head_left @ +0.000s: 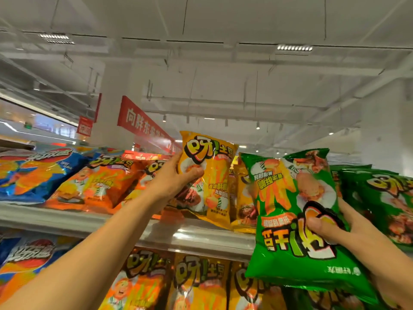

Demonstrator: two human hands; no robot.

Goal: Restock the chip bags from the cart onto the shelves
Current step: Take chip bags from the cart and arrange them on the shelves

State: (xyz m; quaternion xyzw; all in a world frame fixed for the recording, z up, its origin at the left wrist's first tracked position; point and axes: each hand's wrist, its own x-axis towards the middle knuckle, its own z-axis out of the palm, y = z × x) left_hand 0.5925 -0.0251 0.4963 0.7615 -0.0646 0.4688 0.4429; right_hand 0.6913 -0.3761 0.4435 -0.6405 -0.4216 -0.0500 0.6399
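The top shelf [125,222] runs left to right, its front lip bare below the bags. The right hand [342,229] grips 1 green chip bag [297,220], upside down, before the shelf edge. The left hand [176,177] pinches 1 yellow chip bag [210,175] upright on the shelf, open air above.

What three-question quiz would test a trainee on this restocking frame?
1. True or false: the left hand grips the yellow foil chip bag upright at the top shelf.
2. Which way up is the green foil chip bag in the right hand? A) upright B) upside down
3. What colour are the bags stacked at the shelf's far right?

Key: 1 true; 2 B; 3 green.
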